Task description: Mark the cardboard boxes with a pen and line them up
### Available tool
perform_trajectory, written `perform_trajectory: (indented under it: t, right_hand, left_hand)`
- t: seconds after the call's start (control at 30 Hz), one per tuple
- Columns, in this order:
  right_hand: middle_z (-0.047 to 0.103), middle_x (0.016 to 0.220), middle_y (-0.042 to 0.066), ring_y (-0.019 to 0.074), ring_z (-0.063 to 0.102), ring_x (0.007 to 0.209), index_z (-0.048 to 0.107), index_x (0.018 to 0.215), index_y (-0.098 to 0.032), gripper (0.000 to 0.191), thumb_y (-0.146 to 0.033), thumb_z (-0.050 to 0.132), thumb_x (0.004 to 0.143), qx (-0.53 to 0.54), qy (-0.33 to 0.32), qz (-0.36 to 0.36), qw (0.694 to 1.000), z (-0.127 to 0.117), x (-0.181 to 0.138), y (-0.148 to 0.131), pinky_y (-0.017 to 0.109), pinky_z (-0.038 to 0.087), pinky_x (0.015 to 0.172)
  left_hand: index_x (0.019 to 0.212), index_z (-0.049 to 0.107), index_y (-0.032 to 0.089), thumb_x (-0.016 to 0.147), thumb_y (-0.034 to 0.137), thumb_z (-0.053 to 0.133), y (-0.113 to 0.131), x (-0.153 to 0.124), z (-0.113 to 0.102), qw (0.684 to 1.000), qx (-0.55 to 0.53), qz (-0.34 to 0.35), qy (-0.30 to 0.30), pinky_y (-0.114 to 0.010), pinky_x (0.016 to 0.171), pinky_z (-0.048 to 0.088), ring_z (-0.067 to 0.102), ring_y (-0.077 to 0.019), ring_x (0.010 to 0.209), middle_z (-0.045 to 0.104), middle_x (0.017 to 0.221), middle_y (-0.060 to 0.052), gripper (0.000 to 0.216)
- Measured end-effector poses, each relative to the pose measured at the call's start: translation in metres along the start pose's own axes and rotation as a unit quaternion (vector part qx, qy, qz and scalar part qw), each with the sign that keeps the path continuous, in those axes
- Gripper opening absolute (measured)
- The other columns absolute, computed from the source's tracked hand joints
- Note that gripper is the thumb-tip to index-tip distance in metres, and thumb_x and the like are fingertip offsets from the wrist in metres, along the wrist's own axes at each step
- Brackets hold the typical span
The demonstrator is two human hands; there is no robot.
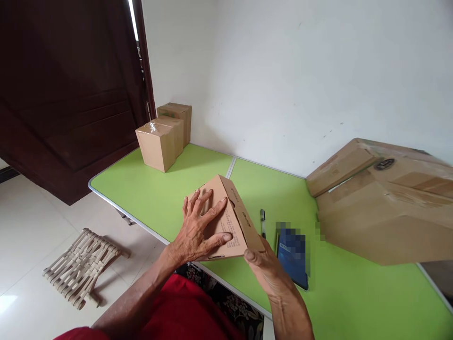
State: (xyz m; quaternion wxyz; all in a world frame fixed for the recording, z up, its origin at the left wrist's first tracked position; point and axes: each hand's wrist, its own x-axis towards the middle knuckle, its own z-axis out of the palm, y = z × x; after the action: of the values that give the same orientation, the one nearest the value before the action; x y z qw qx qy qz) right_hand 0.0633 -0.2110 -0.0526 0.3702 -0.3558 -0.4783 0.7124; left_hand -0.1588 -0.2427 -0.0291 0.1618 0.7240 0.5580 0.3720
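Observation:
A small brown cardboard box (233, 231) with printed text is tilted in front of me, near the front edge of the green table (205, 163). My left hand (201, 231) lies on its broad printed face with the fingers spread. At the near right corner my right hand (264, 264) grips the box, thumb on the edge and the other fingers mostly hidden behind it. Just right of the box lie a pen (262, 222) and a dark blue phone (292, 255), partly blurred out.
Small taped cartons (152, 148) stand at the table's far left corner. A large taped carton (382, 212) takes up the right side against the white wall (283, 71). On the floor at left stands a woven stool (83, 267), near a dark door (71, 85).

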Motion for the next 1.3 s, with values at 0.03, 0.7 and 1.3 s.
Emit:
perform_trajectory:
  t: [0.03,0.7,1.3]
  right_hand:
    - [0.08,0.128,0.016,0.0462,0.071,0.124,0.075,0.133,-0.027,0.08,-0.066,0.094,0.066,0.011,0.002,-0.02,1.0,0.004,0.001,0.0,0.066,0.055,0.105]
    - [0.075,0.141,0.007,0.0417,0.06,0.141,0.082,0.119,-0.034,0.049,-0.057,0.085,0.076,0.159,0.142,-0.023,0.977,-0.013,-0.005,0.023,0.061,0.053,0.113]
    - [0.082,0.113,0.014,0.0393,0.077,0.106,0.073,0.119,-0.019,0.074,-0.076,0.083,0.073,0.028,0.232,0.064,0.97,0.001,-0.001,0.015,0.048,0.063,0.087]
  left_hand:
    - [0.168,0.043,0.038,0.1,0.076,0.053,0.0,0.002,0.001,1.0,0.007,0.004,0.002,-0.069,0.133,0.001,0.012,-0.0461,0.169,0.026,0.181,-0.013,0.078]
    - [0.151,0.048,0.023,0.084,0.042,0.086,-0.014,0.006,-0.02,0.845,-0.503,-0.181,0.022,-0.049,0.104,0.06,0.066,-0.0382,0.132,0.067,0.147,-0.014,0.08]
    - [0.154,0.051,0.022,0.092,0.059,0.072,-0.011,0.02,-0.007,0.911,-0.308,-0.257,-0.099,-0.046,0.099,0.059,0.071,-0.0359,0.123,0.066,0.144,-0.017,0.075]
